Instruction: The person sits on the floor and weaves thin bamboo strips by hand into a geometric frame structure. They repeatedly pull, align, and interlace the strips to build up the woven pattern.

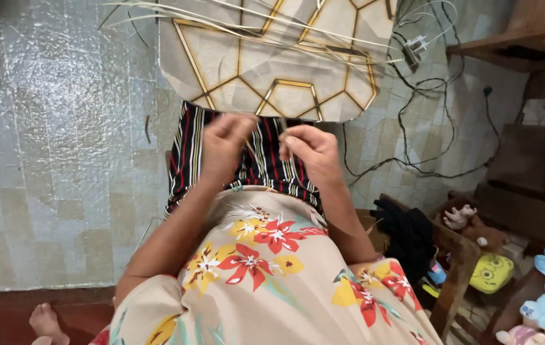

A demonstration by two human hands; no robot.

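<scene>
We see the left hand (pixel 223 144) and right hand (pixel 310 150) raised over a striped cloth (pixel 256 160), each pinching a thin, stiff reed strip (pixel 283 137) between curled fingers. Long pale strands (pixel 253 19) fan across a hexagon-patterned mat (pixel 285 64) on the glossy tiled floor (pixel 61 140); tangled black cables (pixel 425 128) lie beside.

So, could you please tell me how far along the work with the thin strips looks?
Nothing finished shows. In hand: the left hand and right hand pinch a thin strip over the striped cloth. Left: a bundle of long pale strips lies unused across the patterned mat.
</scene>
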